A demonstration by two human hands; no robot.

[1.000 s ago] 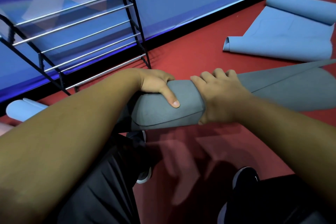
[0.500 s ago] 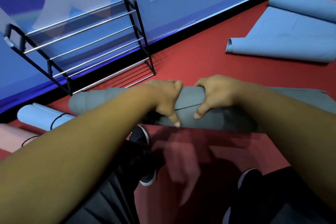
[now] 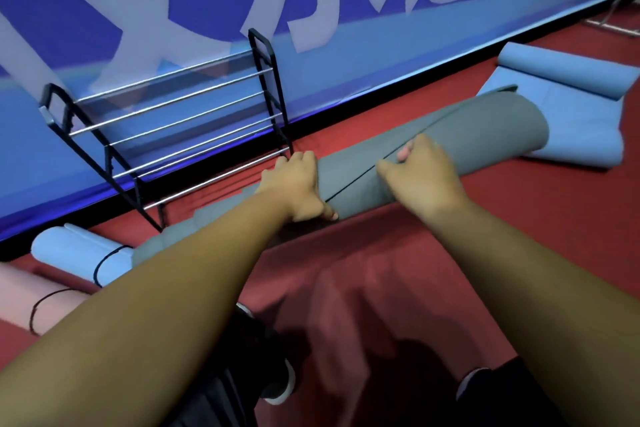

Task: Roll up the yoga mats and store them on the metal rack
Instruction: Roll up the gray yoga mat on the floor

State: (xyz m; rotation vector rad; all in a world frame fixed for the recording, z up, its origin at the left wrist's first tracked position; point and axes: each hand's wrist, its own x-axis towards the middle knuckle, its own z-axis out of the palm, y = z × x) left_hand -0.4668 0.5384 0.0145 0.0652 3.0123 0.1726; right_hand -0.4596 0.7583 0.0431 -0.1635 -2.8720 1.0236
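Observation:
A rolled grey yoga mat (image 3: 485,135) lies slanted across the red floor, with its right end raised toward the far right. My left hand (image 3: 298,189) presses on its middle, thumb under the roll. My right hand (image 3: 420,177) grips the roll just to the right, fingers on its loose edge. The black metal rack (image 3: 180,135) with chrome bars stands against the blue wall, just behind my left hand. Its shelves hold nothing. My left forearm hides the roll's left part.
A partly unrolled light-blue mat (image 3: 571,114) lies at the far right. A rolled light-blue mat (image 3: 76,253) with a black strap and a pink mat (image 3: 20,302) lie at the left. My shoes (image 3: 277,381) show at the bottom.
The grey mat has moved away from me toward the rack and is rolled tighter. Both hands followed it forward. The view has tilted up, showing more wall.

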